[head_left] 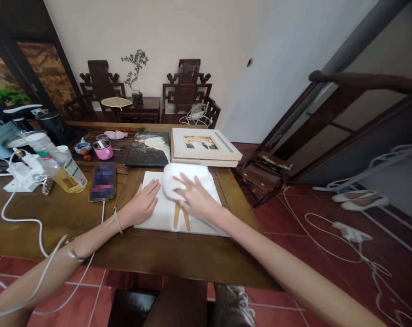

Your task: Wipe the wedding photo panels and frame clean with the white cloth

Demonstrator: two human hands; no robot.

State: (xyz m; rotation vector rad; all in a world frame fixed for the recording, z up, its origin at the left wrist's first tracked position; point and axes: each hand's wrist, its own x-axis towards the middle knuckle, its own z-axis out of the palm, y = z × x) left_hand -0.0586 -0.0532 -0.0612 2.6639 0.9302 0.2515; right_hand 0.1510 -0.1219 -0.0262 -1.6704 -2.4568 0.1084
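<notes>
A white board [148, 221] lies flat near the table's front edge, two tan tapering shapes [182, 217] showing on its lower part. My left hand [144, 202] rests flat over its left side, fingers stretched out and together. On top of the board is a bunched white towel [201, 175], covering much of its upper middle. My right hand [194, 197] grips the towel from above, fingers spread and pressed into the fabric. Whatever is beneath the towel is hidden.
Behind the board lie a dark picture panel [141, 152] and stacked pale frames [226, 152]. To the left are a phone [103, 181] on a cable, an oil bottle [68, 170], a pink cup [103, 150] and a power strip [25, 172]. A chair [349, 86] stands right.
</notes>
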